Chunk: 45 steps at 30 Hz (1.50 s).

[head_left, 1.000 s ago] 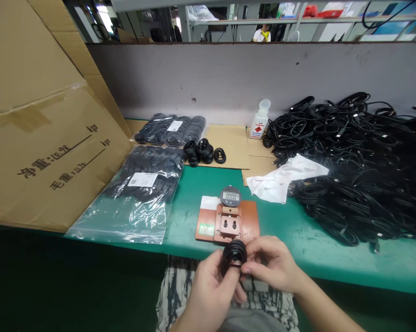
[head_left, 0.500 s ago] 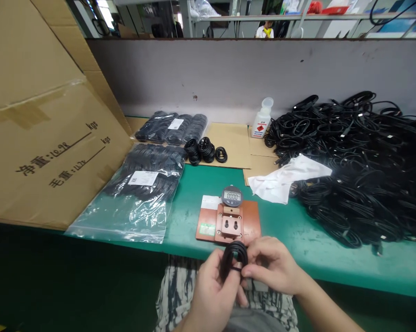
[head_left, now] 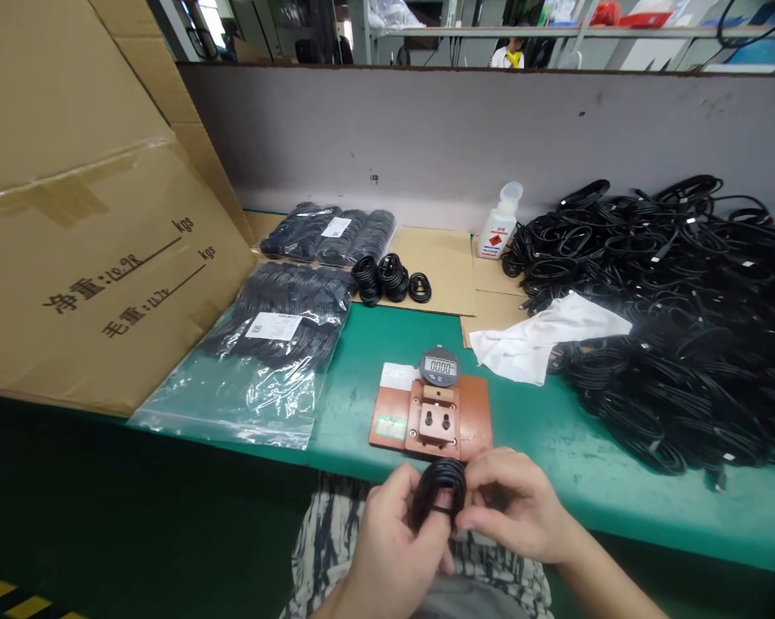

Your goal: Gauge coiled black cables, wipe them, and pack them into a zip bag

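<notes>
I'm holding the cable coil [head_left: 440, 490] upright between left hand [head_left: 387, 546] and right hand [head_left: 516, 514], both sets of fingers [head_left: 472, 518] clamped on it, gauge [head_left: 436, 414] just beyond.

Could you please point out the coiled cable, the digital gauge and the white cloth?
coiled cable [head_left: 442, 469], head view, top of the loop.
digital gauge [head_left: 440, 368], head view, its display.
white cloth [head_left: 542, 335], head view, its middle.

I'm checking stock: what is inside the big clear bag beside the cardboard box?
The clear bag holds bundled black cables with a white label. Its near end looks flat. Cables underneath the top layer are covered.
</notes>
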Available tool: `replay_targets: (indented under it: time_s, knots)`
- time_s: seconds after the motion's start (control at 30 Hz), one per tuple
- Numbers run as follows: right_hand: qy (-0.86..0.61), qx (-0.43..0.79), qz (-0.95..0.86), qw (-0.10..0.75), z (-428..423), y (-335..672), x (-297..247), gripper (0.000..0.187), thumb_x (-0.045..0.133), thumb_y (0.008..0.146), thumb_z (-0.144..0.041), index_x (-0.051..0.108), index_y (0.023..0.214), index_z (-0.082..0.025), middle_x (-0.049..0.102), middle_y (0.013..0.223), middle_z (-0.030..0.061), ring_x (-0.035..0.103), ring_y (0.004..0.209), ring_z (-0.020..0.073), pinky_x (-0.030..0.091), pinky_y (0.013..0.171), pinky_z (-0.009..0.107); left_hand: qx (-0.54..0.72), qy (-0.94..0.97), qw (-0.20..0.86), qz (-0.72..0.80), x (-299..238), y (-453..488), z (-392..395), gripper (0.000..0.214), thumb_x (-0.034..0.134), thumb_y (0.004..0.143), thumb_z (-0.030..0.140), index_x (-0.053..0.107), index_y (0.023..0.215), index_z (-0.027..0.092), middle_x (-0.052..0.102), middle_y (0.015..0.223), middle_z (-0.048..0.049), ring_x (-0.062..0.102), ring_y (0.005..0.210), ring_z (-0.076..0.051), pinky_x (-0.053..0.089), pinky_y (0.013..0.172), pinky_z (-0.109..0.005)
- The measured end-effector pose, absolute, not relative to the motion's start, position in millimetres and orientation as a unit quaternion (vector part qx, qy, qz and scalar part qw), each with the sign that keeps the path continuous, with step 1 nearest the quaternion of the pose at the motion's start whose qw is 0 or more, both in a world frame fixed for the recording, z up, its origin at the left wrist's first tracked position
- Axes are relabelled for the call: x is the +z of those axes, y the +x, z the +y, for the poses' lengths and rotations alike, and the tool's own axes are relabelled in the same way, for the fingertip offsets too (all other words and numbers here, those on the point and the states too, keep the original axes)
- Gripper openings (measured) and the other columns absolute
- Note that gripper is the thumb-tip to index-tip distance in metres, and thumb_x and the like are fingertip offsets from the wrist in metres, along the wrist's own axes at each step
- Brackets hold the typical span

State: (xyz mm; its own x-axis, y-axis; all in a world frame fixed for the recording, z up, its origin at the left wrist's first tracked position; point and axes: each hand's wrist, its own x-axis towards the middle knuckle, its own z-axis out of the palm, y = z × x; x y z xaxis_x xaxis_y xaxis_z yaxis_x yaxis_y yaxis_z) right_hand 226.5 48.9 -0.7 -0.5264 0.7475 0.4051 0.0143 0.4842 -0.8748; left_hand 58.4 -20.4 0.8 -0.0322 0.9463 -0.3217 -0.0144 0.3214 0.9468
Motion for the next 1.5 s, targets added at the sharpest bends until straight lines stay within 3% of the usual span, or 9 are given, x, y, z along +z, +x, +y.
replay_targets:
  time_s: [0.2, 0.3, 0.43, 0.53, 0.63, 0.8, 1.5]
  knots:
    - [-0.203, 0.449, -0.770, 0.406, 52, 225, 4, 0.019, 0.068, 0.095, -0.038, 0.073, 0.092, -0.020, 0.070, 0.059, 0.0014, 0.058, 0.050, 0.0141, 0.043, 0.053, 0.027, 0.420, 0.388, 0.590, 0.570, 16, 55, -15, 0.031, 0.068, 0.085, 0.039, 0.045, 0.071, 0.023, 0.056, 0.051, 0.0064, 0.058, 0.034, -0.011, 0.040, 0.037, -0.018]
    - [-0.197, 0.399, -0.809, 0.384, 51, 223, 3, 0.025, 0.061, 0.100, -0.039, 0.072, 0.096, -0.018, 0.067, 0.059, 0.0017, 0.056, 0.050, 0.0147, 0.038, 0.051, 0.028, 0.413, 0.435, 0.551, 0.580, 16, 49, -17, 0.031, 0.064, 0.087, 0.037, 0.042, 0.069, 0.024, 0.051, 0.044, 0.0077, 0.056, 0.033, -0.012, 0.039, 0.037, -0.018]
    - [-0.197, 0.305, -0.860, 0.358, 47, 219, -1, 0.025, 0.054, 0.103, -0.035, 0.069, 0.098, -0.015, 0.060, 0.058, 0.0008, 0.051, 0.050, 0.0153, 0.029, 0.050, 0.029, 0.401, 0.503, 0.495, 0.585, 7, 40, -23, 0.028, 0.056, 0.091, 0.034, 0.040, 0.069, 0.025, 0.056, 0.044, 0.0051, 0.059, 0.036, -0.014, 0.042, 0.038, -0.018]
    - [-0.187, 0.252, -0.871, 0.379, 44, 218, -4, 0.023, 0.052, 0.103, -0.031, 0.065, 0.111, -0.014, 0.061, 0.060, 0.0007, 0.051, 0.049, 0.0157, 0.028, 0.049, 0.029, 0.408, 0.573, 0.413, 0.578, 3, 34, -22, 0.023, 0.051, 0.092, 0.026, 0.042, 0.071, 0.025, 0.058, 0.047, 0.0048, 0.059, 0.038, -0.013, 0.043, 0.039, -0.018]
    - [-0.186, 0.221, -0.869, 0.401, 42, 219, -7, 0.033, 0.050, 0.104, -0.035, 0.058, 0.124, -0.011, 0.062, 0.061, 0.0013, 0.053, 0.049, 0.0164, 0.031, 0.049, 0.029, 0.420, 0.650, 0.295, 0.560, 4, 31, -15, 0.017, 0.052, 0.086, 0.015, 0.047, 0.072, 0.023, 0.060, 0.052, 0.0049, 0.060, 0.042, -0.012, 0.043, 0.042, -0.017]
    - [-0.197, 0.211, -0.862, 0.417, 42, 219, -12, 0.032, 0.050, 0.104, -0.034, 0.059, 0.122, -0.010, 0.062, 0.061, 0.0015, 0.054, 0.049, 0.0164, 0.033, 0.048, 0.030, 0.436, 0.723, 0.181, 0.504, 5, 27, -2, 0.017, 0.051, 0.078, 0.006, 0.050, 0.074, 0.023, 0.063, 0.055, 0.0043, 0.061, 0.042, -0.011, 0.044, 0.044, -0.017]
    - [-0.219, 0.237, -0.866, 0.382, 46, 219, -10, 0.029, 0.051, 0.104, -0.028, 0.061, 0.123, -0.008, 0.061, 0.060, 0.0008, 0.049, 0.048, 0.0160, 0.031, 0.046, 0.030, 0.476, 0.720, 0.179, 0.471, -15, 24, 7, 0.012, 0.056, 0.079, 0.013, 0.052, 0.078, 0.024, 0.062, 0.055, 0.0048, 0.060, 0.042, -0.012, 0.045, 0.046, -0.019]
